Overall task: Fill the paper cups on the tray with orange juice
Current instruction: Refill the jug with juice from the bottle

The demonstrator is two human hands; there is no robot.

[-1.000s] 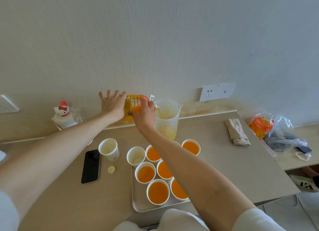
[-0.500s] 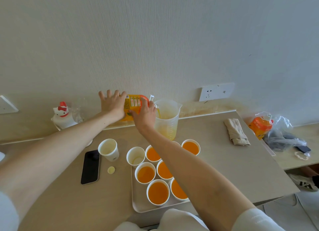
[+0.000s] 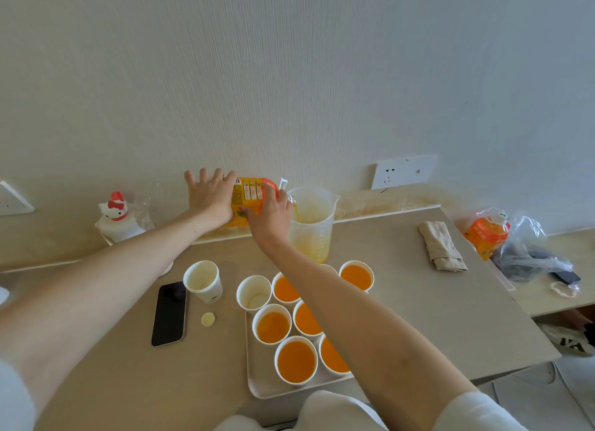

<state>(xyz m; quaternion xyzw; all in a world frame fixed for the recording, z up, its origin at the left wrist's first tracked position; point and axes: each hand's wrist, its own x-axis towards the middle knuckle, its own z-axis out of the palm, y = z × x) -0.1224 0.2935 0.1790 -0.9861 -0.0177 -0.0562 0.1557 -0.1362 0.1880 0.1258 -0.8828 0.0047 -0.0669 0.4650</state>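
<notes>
An orange juice bottle (image 3: 251,198) lies tipped sideways at the back of the table, its mouth over a translucent measuring jug (image 3: 310,234). A thin stream runs into the jug, which holds a little juice. My left hand (image 3: 209,197) presses flat on the bottle's base with fingers spread. My right hand (image 3: 270,213) grips the bottle near its neck. On the white tray (image 3: 257,384) stand several paper cups filled with juice (image 3: 296,361) and one empty paper cup (image 3: 254,293). My right forearm hides parts of some cups.
Another empty cup (image 3: 203,280) stands left of the tray beside a black phone (image 3: 169,313) and a yellow bottle cap (image 3: 208,319). A folded cloth (image 3: 441,245) and a bagged juice bottle (image 3: 487,234) lie at the right. A cat-topped white bottle (image 3: 116,218) stands back left.
Both hands and the bottle have stayed in place; the pour into the jug goes on.
</notes>
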